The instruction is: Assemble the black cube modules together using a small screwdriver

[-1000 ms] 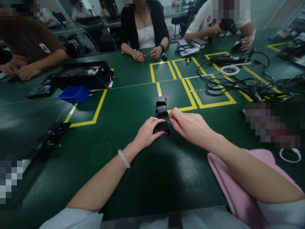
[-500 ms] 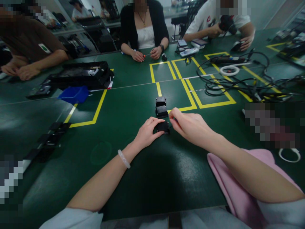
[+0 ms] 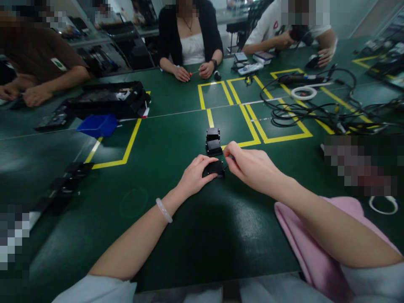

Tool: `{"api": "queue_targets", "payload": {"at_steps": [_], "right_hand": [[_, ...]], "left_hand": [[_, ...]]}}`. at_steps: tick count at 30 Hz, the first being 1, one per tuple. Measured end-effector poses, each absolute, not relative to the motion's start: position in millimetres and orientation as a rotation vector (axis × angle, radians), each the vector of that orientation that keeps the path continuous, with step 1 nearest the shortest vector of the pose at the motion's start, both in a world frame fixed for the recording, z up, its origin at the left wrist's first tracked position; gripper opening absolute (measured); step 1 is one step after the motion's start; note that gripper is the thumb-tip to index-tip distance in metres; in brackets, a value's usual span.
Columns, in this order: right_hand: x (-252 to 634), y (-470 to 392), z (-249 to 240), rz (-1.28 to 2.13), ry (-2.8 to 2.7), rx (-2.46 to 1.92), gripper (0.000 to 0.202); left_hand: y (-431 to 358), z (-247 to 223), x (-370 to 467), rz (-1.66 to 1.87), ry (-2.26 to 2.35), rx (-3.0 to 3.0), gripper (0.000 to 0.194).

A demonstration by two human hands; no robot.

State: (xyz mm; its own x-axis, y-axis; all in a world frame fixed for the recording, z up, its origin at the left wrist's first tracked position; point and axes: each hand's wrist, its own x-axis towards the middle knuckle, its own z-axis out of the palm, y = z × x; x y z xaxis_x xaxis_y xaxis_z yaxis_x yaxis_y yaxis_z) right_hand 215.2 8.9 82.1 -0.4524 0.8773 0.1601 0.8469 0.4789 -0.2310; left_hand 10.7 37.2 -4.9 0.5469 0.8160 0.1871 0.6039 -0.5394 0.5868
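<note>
On the green table, a small black block (image 3: 216, 168) lies between the thumb and fingers of my left hand (image 3: 195, 174), which grips it from the left. My right hand (image 3: 249, 165) is at the block's right side, its fingertips pinched together close to a thin dark piece by the block's edge; what they hold is too small to make out. Just beyond my fingertips stand two more black blocks, a nearer one (image 3: 213, 147) and a farther one (image 3: 213, 134), one behind the other.
Several black parts (image 3: 67, 181) lie at left, with a blue tray (image 3: 97, 125) and a black bin (image 3: 107, 99) behind. Black cables (image 3: 290, 115) tangle at right. A pink cloth (image 3: 334, 210) lies under my right forearm. People sit across the table (image 3: 170, 97).
My hands and the black blocks have not visibly moved. At the far left, a person's hands have shifted slightly, and a dark item now shows between them.
</note>
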Motion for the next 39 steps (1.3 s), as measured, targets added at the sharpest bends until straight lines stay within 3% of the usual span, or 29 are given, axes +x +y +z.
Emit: {"api": "queue_targets", "payload": {"at_steps": [9, 29, 35, 39], "right_hand": [[214.7, 9.1, 84.7, 0.132, -2.532, -1.477, 0.031], [215.8, 9.8, 81.4, 0.131, -2.472, -1.455, 0.020], [216.6, 10.4, 77.5, -0.149, -2.439, -1.623, 0.028], [217.3, 10.1, 78.9, -0.017, -2.482, -1.546, 0.023]], "left_hand": [[36.5, -4.9, 11.2, 0.620, 1.159, 2.320, 0.037], [36.3, -4.3, 11.0, 0.622, 1.145, 2.328, 0.039], [35.9, -4.1, 11.0, 0.626, 1.154, 2.318, 0.039], [35.6, -3.5, 11.3, 0.625, 1.153, 2.316, 0.040]]}}
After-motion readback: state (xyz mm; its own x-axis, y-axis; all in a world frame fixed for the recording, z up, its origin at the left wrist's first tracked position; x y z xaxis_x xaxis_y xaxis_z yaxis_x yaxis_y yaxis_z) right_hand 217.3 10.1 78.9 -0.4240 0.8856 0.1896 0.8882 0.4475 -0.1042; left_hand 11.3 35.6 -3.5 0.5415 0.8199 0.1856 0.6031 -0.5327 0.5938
